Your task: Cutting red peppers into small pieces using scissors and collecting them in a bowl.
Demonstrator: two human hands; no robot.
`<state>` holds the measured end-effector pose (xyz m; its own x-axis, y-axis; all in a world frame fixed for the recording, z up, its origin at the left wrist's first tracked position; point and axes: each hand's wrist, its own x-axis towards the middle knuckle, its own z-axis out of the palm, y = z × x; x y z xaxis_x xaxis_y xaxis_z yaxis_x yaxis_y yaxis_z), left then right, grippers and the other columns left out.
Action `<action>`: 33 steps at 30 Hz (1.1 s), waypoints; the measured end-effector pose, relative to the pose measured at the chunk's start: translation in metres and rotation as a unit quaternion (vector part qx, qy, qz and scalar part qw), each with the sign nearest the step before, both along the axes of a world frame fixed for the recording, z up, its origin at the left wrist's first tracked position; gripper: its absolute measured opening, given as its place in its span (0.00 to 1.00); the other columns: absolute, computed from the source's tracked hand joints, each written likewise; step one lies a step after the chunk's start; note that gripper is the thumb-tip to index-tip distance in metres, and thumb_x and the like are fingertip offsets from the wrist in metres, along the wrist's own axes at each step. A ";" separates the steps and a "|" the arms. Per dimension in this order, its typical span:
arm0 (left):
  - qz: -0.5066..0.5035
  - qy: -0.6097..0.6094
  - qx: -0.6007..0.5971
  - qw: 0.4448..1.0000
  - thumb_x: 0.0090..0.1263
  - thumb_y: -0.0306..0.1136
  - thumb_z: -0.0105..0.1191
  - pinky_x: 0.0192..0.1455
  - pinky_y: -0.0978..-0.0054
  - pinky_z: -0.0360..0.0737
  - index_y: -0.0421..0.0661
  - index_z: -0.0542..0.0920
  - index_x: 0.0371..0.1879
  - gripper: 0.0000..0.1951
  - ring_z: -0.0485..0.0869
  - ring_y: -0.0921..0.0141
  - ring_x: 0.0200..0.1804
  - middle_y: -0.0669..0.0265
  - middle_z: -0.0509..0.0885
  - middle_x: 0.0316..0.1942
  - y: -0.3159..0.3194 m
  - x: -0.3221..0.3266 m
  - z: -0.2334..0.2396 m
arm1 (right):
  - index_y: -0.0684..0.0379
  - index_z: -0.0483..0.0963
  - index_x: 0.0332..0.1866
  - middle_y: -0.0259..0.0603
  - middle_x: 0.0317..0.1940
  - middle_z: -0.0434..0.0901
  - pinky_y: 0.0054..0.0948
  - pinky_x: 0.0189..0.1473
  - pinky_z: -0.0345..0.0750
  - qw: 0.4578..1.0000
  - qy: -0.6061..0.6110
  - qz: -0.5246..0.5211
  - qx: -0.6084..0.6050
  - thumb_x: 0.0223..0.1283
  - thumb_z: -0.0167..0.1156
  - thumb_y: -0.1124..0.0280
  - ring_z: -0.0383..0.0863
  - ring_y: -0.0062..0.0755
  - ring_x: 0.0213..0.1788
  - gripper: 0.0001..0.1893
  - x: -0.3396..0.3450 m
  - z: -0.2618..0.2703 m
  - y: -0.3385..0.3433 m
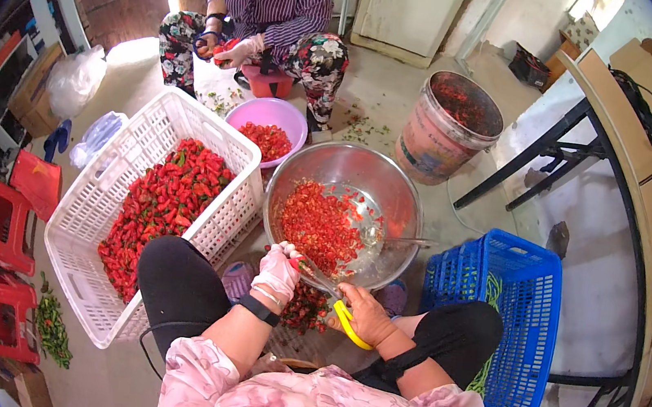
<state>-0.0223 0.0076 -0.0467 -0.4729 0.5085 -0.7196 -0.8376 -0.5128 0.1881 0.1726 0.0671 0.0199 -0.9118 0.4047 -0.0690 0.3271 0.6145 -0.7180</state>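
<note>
My left hand [278,270], in a thin pale glove, holds a red pepper [295,263] over the near rim of a large steel bowl. My right hand [365,315] is bare and grips scissors by the yellow handle [348,325]; their blades reach left to the pepper. Chopped red peppers [320,224] lie in the steel bowl [362,165], where a metal utensil handle [410,240] rests over the right rim. Whole red peppers [173,192] fill part of the white plastic crate [98,198] on the left. More dark red peppers [307,309] lie beneath my hands.
Across from me a seated person [268,7] holds scissors and peppers. A pink basin [276,112] of cut peppers and a bucket [443,132] stand beyond. A blue crate [522,328] with long green beans is on the right; red stools [2,222] stand left.
</note>
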 end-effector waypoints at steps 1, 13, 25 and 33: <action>0.008 0.012 -0.001 1.000 0.68 0.31 0.38 0.20 0.79 0.67 0.43 0.67 0.30 0.06 0.65 0.73 0.18 0.69 0.67 0.19 0.001 0.002 0.002 | 0.61 0.63 0.51 0.54 0.36 0.70 0.36 0.41 0.71 1.000 0.004 -0.010 0.024 0.45 0.60 0.47 0.72 0.51 0.38 0.34 -0.001 -0.001 -0.001; -0.075 0.018 0.100 0.992 0.67 0.33 0.41 0.40 0.67 0.77 0.39 0.68 0.36 0.09 0.74 0.66 0.32 0.59 0.73 0.29 0.004 0.011 0.023 | 0.62 0.67 0.45 0.33 0.27 0.72 0.20 0.33 0.71 0.952 0.052 -0.096 -0.284 0.49 0.63 0.67 0.70 0.17 0.31 0.19 -0.001 -0.033 0.005; -0.052 0.129 -0.050 0.989 0.67 0.40 0.40 0.21 0.77 0.68 0.49 0.69 0.25 0.11 0.67 0.75 0.18 0.71 0.68 0.16 0.013 -0.024 -0.014 | 0.54 0.66 0.48 0.23 0.18 0.63 0.12 0.16 0.59 0.881 0.185 -0.272 -0.339 0.56 0.55 0.58 0.59 0.09 0.15 0.17 0.002 0.009 0.030; -0.379 0.457 -0.171 0.786 0.61 0.37 0.52 0.22 0.80 0.64 0.41 0.75 0.16 0.15 0.68 0.81 0.19 0.73 0.74 0.14 0.014 0.037 -0.018 | 0.60 0.65 0.50 0.22 0.28 0.66 0.08 0.30 0.61 0.812 0.256 -0.287 -0.440 0.55 0.58 0.68 0.62 0.08 0.28 0.19 0.014 0.064 0.038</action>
<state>0.0150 0.0214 -0.0650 -0.5261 0.7443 -0.4115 -0.3119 0.2812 0.9075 0.1869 0.1051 0.0835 -0.5901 0.7729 -0.2334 -0.1008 -0.3574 -0.9285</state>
